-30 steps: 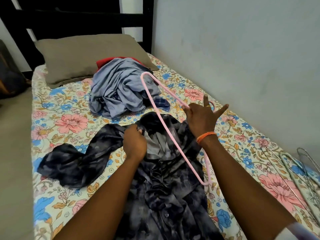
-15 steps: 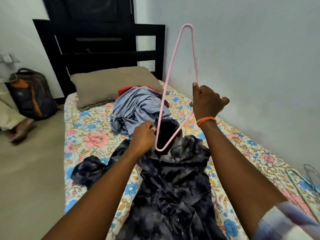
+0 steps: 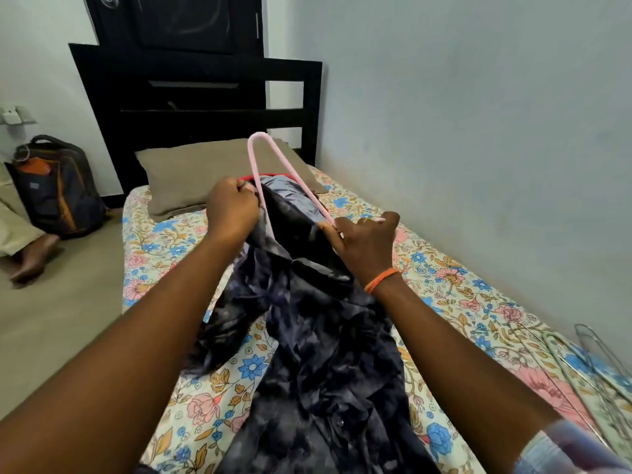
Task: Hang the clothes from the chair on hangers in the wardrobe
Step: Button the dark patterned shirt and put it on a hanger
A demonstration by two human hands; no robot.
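the dark shirt [image 3: 318,354] lies lengthwise down the bed [image 3: 164,268], a thin, crumpled fabric in mottled navy and grey with small buttons along its front; its collar end is lifted off the sheet between the two hands. the pink hanger [image 3: 270,165] is a slim, smooth loop with a rounded tip pointing up and away, and its lower part disappears into the shirt's neck opening. the left hand [image 3: 232,213] is closed in a fist, gripping the collar edge just beside the hanger's left leg. the right hand [image 3: 366,244] (an orange band on the wrist) pinches the hanger's right leg, its fingers curled round the hanger.

half a second ago the hanger stood much higher, its tip up against the wall and only its bottom corner near the collar; now it has come down and sits deeper in the shirt, and the left hand has risen with the cloth.

behind lie a bluish-grey clothes pile [image 3: 290,191] and a flat brown pillow [image 3: 191,172]. wire hangers [image 3: 595,367] rest at the bed's right edge, and a backpack [image 3: 54,186] stands on the floor at left.
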